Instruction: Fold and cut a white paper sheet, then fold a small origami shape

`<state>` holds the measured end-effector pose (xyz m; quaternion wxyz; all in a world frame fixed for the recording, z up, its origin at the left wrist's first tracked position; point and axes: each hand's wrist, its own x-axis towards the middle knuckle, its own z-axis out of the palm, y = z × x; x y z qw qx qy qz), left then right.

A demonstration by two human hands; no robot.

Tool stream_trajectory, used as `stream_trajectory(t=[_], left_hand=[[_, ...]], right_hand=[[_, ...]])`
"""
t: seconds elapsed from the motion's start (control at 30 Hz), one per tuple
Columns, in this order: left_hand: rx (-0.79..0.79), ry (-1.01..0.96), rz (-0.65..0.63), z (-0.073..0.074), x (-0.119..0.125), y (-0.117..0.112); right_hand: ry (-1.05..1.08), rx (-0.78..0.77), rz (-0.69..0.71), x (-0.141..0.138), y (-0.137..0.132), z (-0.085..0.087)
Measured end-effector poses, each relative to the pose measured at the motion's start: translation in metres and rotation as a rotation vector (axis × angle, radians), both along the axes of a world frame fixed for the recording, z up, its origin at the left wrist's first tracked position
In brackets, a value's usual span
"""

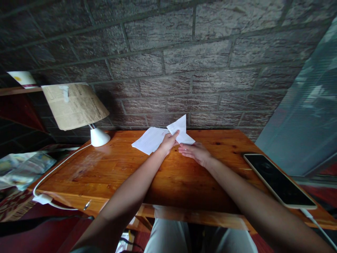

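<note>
Above the wooden desk [179,182], folded paper [182,127] sat between your hands.
Right hand [196,151] open at its lower edge, contact unclear; your left hand [168,143] pinched it beneath the thumb. White sheets [150,138] lay just beyond. Easing that thumb might have let the paper slip or spring unfolded.

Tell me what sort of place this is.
Probably a desk corner in a home: a wooden desk against a brick-look wall, with a lamp and a phone on it.
</note>
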<state>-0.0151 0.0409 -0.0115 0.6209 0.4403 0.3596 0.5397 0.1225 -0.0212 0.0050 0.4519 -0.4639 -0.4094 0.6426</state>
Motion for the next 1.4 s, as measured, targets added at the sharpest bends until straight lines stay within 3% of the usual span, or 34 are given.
stream_trajectory(t=[0.13, 0.4, 0.47, 0.57, 0.67, 0.73, 0.9, 1.07, 1.4], left_hand=[[-0.015, -0.054, 0.156, 0.003, -0.012, 0.011], [-0.104, -0.061, 0.222, 0.004, -0.022, 0.021], [-0.141, -0.055, 0.16, 0.005, -0.024, 0.021], [-0.177, -0.023, -0.063, 0.005, -0.025, 0.015], [-0.107, 0.065, -0.293, 0.002, -0.018, 0.005], [-0.033, 0.091, -0.347, -0.001, -0.01, -0.002], [-0.002, -0.027, -0.198, -0.003, 0.005, -0.005], [-0.016, -0.177, 0.03, 0.005, -0.006, 0.005], [-0.071, -0.241, 0.213, 0.011, -0.017, 0.013]], right_hand=[[0.052, -0.055, 0.077, -0.007, -0.007, 0.003], [0.04, -0.082, 0.06, -0.006, -0.008, 0.009], [0.033, -0.08, 0.053, -0.004, -0.007, 0.008], [0.032, -0.044, 0.009, 0.001, -0.004, 0.006], [0.041, -0.007, -0.051, 0.007, 0.001, 0.003], [0.054, 0.008, -0.083, 0.01, 0.004, 0.002], [0.006, 0.044, -0.135, 0.007, 0.004, 0.004], [-0.012, 0.054, -0.102, -0.009, -0.005, 0.007], [-0.041, 0.037, -0.077, -0.011, -0.008, 0.005]])
